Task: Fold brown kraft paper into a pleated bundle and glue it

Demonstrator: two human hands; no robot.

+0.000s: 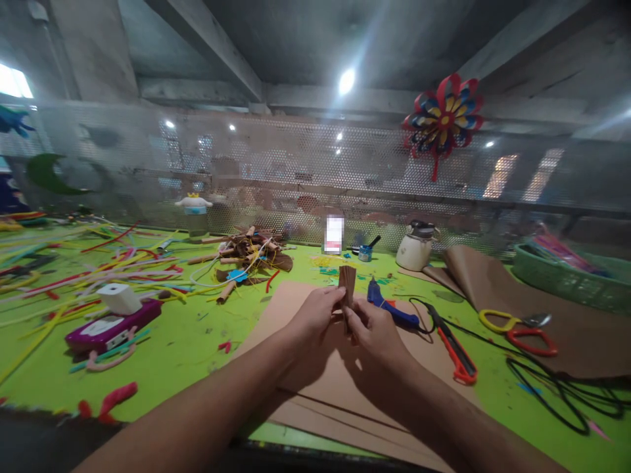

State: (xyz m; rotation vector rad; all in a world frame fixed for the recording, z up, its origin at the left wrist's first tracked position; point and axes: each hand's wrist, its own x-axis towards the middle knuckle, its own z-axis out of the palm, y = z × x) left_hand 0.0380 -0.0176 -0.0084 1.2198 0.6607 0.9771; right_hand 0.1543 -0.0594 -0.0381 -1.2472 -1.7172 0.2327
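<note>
Between both hands is a narrow piece of folded brown paper, held upright above the sheets on the table. My left hand pinches its left side near the middle. Lower down, my right hand grips it from the right, fingers closed. Beneath them lie flat brown cardboard sheets. Just right of my right hand rests a blue glue gun with a black cord. Farther right is a red and black utility knife.
Scissors with yellow and orange handles lie at right, near brown paper and a green basket. A cream jug stands behind. To the left are a purple power strip, scattered pipe cleaners and a pile of brown scraps.
</note>
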